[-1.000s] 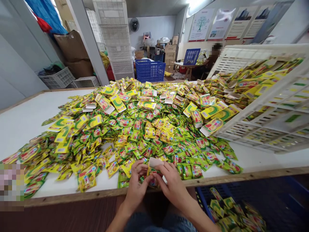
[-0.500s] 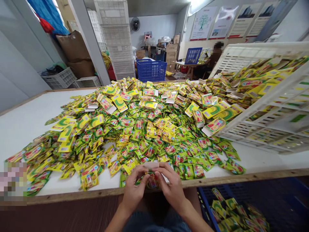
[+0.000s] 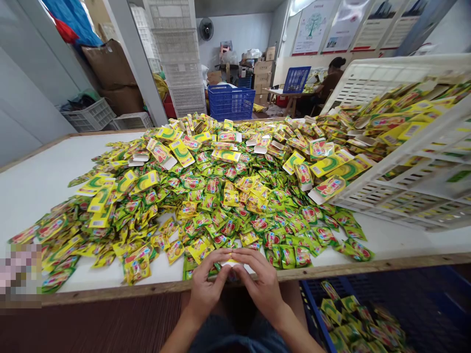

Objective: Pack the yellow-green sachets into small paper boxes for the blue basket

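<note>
Hands (image 3: 207, 286) around white-flapped yellow carton (image 3: 231, 263)

Head-worn camera looked forward and down; left hand (image 3: 206, 287) and right hand (image 3: 264, 284) showed close at bottom centre; table (image 3: 33, 184) filled the middle; back wall (image 3: 243, 37) lay beyond

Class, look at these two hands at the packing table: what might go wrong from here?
1. The left hand and right hand share a small carton; uneven pressure might crease it.
2. Green packets lie near the table's front edge, so a sleeve or wrist might knock some off.
3. The white crate is tilted, so its cartons might slide out.
</note>
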Demonstrator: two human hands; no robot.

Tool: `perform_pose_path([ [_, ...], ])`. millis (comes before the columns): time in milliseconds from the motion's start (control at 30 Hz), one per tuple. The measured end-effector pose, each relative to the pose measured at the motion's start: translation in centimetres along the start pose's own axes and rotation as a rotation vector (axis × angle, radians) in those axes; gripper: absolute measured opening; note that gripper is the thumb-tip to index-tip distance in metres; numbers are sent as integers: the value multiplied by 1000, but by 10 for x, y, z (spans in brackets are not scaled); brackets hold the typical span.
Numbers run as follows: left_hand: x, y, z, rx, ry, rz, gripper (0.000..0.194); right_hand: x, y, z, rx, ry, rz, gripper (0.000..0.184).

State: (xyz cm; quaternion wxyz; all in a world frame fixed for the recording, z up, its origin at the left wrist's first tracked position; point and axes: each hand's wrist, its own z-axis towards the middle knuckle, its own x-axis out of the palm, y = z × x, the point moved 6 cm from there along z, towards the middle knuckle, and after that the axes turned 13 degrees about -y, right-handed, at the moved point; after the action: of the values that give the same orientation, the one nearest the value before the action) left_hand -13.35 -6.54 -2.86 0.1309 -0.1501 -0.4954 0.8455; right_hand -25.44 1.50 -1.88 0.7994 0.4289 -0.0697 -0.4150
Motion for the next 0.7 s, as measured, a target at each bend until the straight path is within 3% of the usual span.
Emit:
perform_pose_path([
  [267,-2,6,3,-93,-112,47,13,2,10,10,51,-67,-71,8],
  [567,-5,21,-8,-1,-130,8,14,9,-3,-9,38,-115,60,21],
  [700,-4,31,-17,-81,-118,32,29,-4,1,-5,96,-80,61,18],
])
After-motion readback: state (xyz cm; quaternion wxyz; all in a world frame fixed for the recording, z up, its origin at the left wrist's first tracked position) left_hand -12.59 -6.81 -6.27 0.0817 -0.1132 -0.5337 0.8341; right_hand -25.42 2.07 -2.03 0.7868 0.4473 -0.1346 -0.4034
